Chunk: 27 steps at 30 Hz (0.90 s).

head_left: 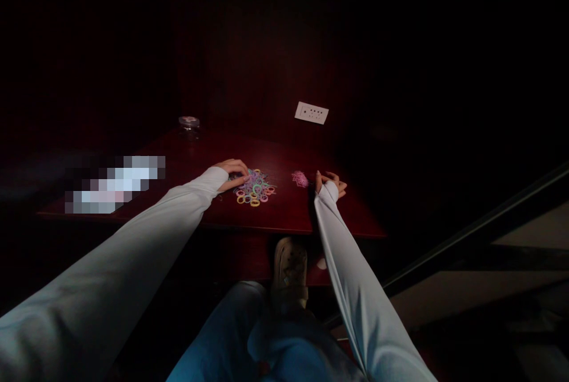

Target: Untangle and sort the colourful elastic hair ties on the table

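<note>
A loose pile of small coloured rings (255, 190), in yellow, green, purple and pink, lies on the dark red table (284, 210). My left hand (234, 173) rests at the pile's left edge, its fingers apart and touching the rings. To the right of the pile sits a smaller heap of pink rings (300, 178). Just right of that heap is my right hand (331, 183), with thumb and fingers spread apart and nothing seen between them.
A clear lidded jar (189, 127) stands at the table's back left. A blurred-out bright object (118, 186) lies on the left. Behind the table is a white socket panel (312, 112). Below the front edge a shoe (290, 266) shows.
</note>
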{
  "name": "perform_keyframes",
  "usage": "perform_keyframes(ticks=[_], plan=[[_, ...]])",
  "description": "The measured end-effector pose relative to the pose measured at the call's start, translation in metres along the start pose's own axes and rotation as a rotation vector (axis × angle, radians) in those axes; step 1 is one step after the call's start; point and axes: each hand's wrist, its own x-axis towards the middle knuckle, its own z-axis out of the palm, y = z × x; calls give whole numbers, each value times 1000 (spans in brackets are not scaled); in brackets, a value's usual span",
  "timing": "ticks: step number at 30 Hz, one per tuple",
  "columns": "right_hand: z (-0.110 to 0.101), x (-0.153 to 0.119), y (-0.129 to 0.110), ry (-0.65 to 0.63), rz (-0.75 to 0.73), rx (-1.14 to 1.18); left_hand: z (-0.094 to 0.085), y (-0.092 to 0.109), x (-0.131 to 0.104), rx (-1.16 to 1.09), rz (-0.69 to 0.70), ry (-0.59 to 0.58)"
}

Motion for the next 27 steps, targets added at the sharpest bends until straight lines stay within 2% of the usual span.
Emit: perform_keyframes(ticks=[6,10,12,15,18,20,23,27], plan=[[-1,-1,-5,143,72,74,-3,2,1,69,-42,30],[0,-5,-17,118,-37,38,-9,2,0,191,-190,72],[3,-13,-27,50,-156,36,-9,-1,-1,212,-249,138],[12,-32,-47,-134,-420,91,-2,-9,-5,186,-324,199],[23,-55,-66,-386,-724,99,9,-17,-8,106,-383,153],[28,-68,-75,-502,-837,62,14,-22,-8,36,-384,109],[32,-75,-81,-506,-794,1,14,-29,-2,-120,-385,99],[28,-68,-81,-452,-674,-40,8,-32,4,-420,-379,33]])
